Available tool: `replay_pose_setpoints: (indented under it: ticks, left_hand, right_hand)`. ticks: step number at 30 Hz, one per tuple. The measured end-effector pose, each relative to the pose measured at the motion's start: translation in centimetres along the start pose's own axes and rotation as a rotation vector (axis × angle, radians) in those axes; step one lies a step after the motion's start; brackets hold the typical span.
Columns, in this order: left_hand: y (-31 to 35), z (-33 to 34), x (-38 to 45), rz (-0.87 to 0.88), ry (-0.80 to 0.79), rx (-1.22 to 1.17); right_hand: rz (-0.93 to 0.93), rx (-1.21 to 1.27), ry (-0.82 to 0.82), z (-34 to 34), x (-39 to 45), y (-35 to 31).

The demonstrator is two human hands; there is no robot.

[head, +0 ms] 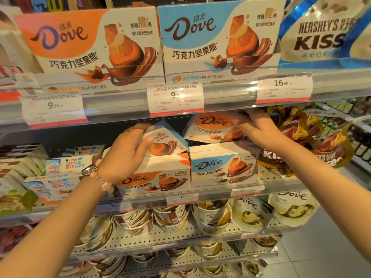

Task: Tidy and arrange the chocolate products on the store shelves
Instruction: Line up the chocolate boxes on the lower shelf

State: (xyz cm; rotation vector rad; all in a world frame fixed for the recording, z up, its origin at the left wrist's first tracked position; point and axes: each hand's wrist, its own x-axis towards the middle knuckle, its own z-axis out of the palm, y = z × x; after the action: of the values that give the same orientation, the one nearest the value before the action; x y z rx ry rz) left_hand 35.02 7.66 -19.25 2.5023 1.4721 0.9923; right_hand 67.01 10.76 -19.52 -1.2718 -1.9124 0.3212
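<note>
Store shelves [241, 91] with clear price rails fill your view. Kinder Chocolate packs [66, 167] sit left of your work, Hershey's Kisses bags [305, 137] crowd the right. Your left hand [124, 153] curls over a tilted blue Dove box [166, 141] atop the orange display carton [156, 177]; your right hand [255, 127] grips an orange Dove box [210, 127] above the blue carton [222, 167].

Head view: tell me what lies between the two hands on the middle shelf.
Between the left hand and right hand, the head view shows the tilted Dove box held by the left, then a dark gap.
</note>
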Motion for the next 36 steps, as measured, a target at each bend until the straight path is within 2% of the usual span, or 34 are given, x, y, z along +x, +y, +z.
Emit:
replay_pose_setpoints:
  ticks: [9, 16, 23, 28, 36]
  left_hand:
    - [0.1, -1.2, -2.4, 0.087, 0.146, -0.033]
    - [1.3, -2.5, -4.0, 0.205, 0.252, 0.051]
    - [1.6, -4.6, -5.5, 0.325, 0.269, 0.078]
    - [1.5, -6.0, -6.9, 0.344, 0.212, 0.068]
    - [0.7, -8.2, -8.2, 0.337, 0.175, 0.121]
  right_hand:
    - [-0.184, -0.305, -0.097, 0.1, 0.2, -2.5]
    - [-0.277, -0.536, -0.195, 1.9, 1.5, -6.1]
    - [-0.401, -0.582, -0.265, 4.6, 2.7, -9.9]
    - [-0.493, -0.599, -0.281, 6.8, 3.6, -11.6]
    - [-0.555, -0.457, -0.266, 11.5, 4.9, -13.5]
